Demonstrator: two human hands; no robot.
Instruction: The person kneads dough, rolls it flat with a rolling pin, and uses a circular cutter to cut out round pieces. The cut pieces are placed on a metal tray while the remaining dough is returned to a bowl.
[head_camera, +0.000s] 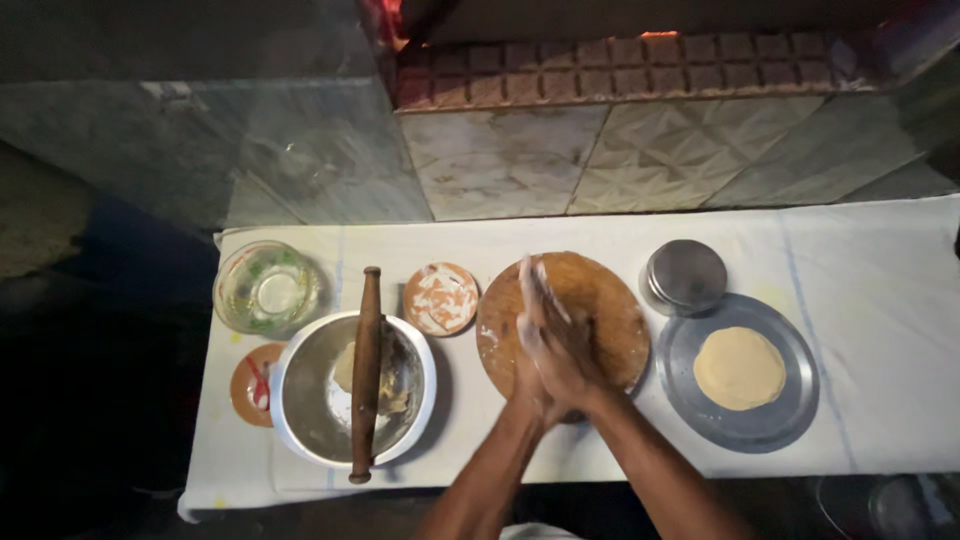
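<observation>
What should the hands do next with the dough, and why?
Probably set the dough down on the round wooden board. The left hand and right hand are pressed palm to palm right above it, apparently shaping dough hidden between them. The rolling pin lies across the steel bowl, and one flatbread already lies on the steel plate.

Left hand and right hand pressed together, palms meeting.
</observation>
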